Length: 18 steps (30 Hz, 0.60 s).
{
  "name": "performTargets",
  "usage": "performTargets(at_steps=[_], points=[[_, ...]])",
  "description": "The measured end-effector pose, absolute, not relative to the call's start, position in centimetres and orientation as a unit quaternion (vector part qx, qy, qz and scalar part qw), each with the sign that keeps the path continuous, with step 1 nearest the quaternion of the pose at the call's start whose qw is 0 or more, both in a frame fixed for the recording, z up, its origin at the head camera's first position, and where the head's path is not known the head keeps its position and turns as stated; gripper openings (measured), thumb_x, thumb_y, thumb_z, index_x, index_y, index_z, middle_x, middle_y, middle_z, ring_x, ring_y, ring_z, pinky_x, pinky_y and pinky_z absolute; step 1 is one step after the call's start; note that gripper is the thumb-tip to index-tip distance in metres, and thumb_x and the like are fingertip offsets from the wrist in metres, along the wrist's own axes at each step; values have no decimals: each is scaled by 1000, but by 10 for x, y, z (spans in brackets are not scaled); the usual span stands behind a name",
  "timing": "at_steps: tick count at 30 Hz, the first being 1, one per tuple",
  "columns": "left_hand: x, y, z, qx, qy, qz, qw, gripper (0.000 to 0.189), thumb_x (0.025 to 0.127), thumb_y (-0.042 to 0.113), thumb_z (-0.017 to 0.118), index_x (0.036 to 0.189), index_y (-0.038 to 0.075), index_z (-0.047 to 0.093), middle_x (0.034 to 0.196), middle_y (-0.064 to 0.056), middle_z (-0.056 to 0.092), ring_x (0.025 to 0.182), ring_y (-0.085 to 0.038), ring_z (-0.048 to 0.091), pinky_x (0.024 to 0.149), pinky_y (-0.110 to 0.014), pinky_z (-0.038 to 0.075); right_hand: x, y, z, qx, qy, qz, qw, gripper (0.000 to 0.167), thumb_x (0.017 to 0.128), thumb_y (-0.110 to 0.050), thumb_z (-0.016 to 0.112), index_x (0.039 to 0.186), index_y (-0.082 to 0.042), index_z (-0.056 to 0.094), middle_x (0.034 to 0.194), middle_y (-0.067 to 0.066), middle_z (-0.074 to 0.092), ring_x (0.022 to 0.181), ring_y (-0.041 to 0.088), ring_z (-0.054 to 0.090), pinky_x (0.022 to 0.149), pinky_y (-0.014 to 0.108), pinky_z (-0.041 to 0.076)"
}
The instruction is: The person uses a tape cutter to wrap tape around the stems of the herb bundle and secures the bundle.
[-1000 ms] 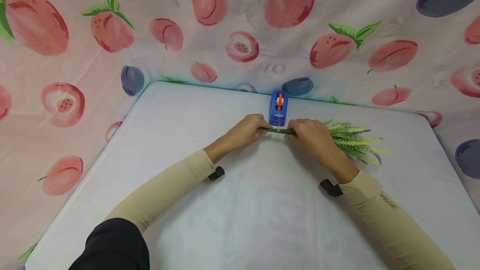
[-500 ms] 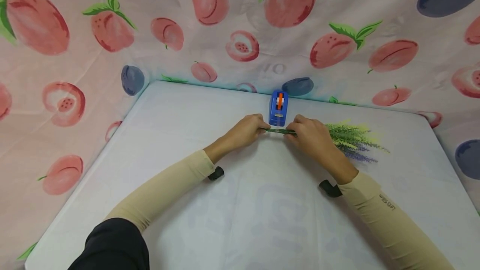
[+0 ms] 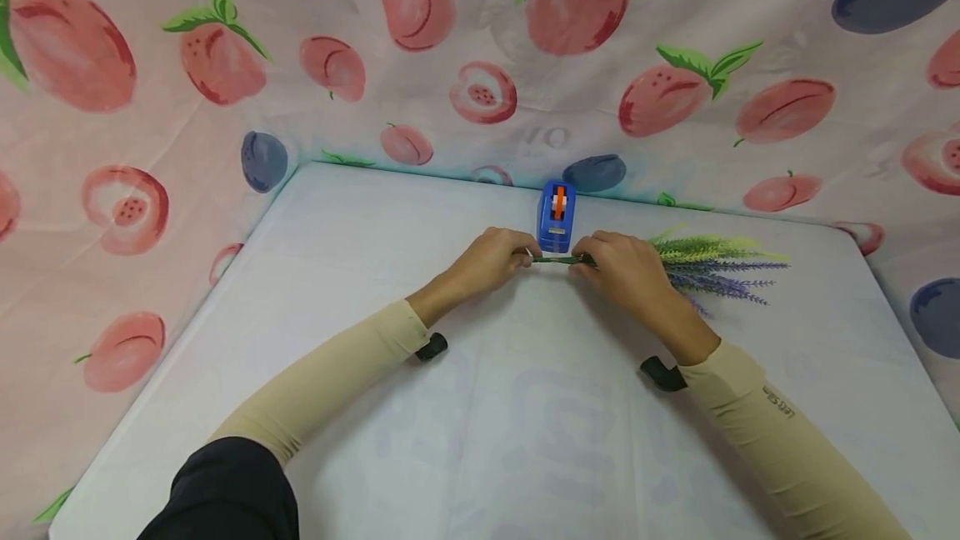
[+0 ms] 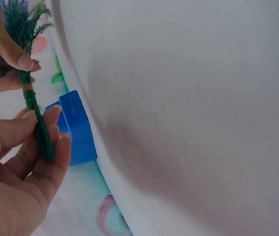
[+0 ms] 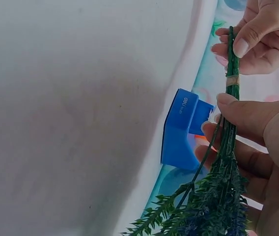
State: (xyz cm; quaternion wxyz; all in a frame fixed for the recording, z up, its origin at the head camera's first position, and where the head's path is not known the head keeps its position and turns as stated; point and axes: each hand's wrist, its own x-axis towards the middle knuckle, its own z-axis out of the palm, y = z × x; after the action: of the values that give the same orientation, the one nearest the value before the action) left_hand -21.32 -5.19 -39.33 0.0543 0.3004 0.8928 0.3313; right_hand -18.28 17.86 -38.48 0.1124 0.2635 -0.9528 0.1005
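A bunch of artificial lavender [image 3: 723, 265], with yellow-green and purple heads, lies across both hands, its heads to the right in the head view. My left hand [image 3: 491, 261] pinches the bare end of the green stems [image 4: 42, 132] between thumb and fingers. Farther up, just below the leafy part, my right hand [image 3: 622, 269] grips the stems. Between the hands, a tan band [image 5: 233, 80] wraps the stems. One thin stem [image 5: 211, 145] splays out from the bundle in the right wrist view. Just behind the stems stands a blue tape dispenser [image 3: 556, 227] with an orange core.
A white-covered table [image 3: 525, 423] spreads beneath the arms. Behind its far edge hangs a fruit-printed cloth [image 3: 555, 90], which also runs along the left side. Dark wrist cameras [image 3: 662, 375] sit under both forearms.
The lavender bunch has turned about its stems: purple heads now spread along the lower side and yellow-green ones on top. Both hands stay nearly in place, still holding the stems.
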Motion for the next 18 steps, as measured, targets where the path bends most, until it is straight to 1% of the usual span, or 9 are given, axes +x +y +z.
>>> performTargets(at_steps=[4, 9, 13, 18], points=[[-214, -51, -393, 310, 895, 317, 40, 18, 98, 3, 65, 107, 5, 80, 103, -7, 75, 94, -16, 66, 87, -29, 54, -184, 179, -384, 260, -954, 110, 101, 18, 87, -16, 82, 101, -7, 77, 93, 8, 75, 80, 25, 70, 68, 43, 57], [-215, -51, -391, 323, 897, 301, 31, 19, 95, 0, 68, 108, 4, 80, 97, -8, 72, 89, -17, 63, 81, -27, 52, -185, 178, -384, 255, -956, 114, 94, 16, 88, -15, 81, 101, -8, 76, 91, 8, 76, 78, 25, 70, 66, 43, 56], [-216, -52, -390, 330, 900, 284, 25, 24, 91, -4, 69, 111, 5, 79, 95, -9, 70, 86, -17, 59, 76, -27, 50, -186, 179, -385, 255, -955, 112, 97, 13, 90, -16, 79, 101, -9, 76, 88, 7, 75, 74, 24, 69, 63, 42, 56], [-218, -52, -390, 337, 900, 278, 20, 24, 92, -4, 69, 111, 5, 79, 95, -10, 68, 87, -17, 58, 77, -27, 49, -187, 179, -385, 256, -957, 111, 85, 13, 93, -17, 75, 103, -8, 75, 87, 7, 75, 71, 23, 68, 63, 41, 56]])
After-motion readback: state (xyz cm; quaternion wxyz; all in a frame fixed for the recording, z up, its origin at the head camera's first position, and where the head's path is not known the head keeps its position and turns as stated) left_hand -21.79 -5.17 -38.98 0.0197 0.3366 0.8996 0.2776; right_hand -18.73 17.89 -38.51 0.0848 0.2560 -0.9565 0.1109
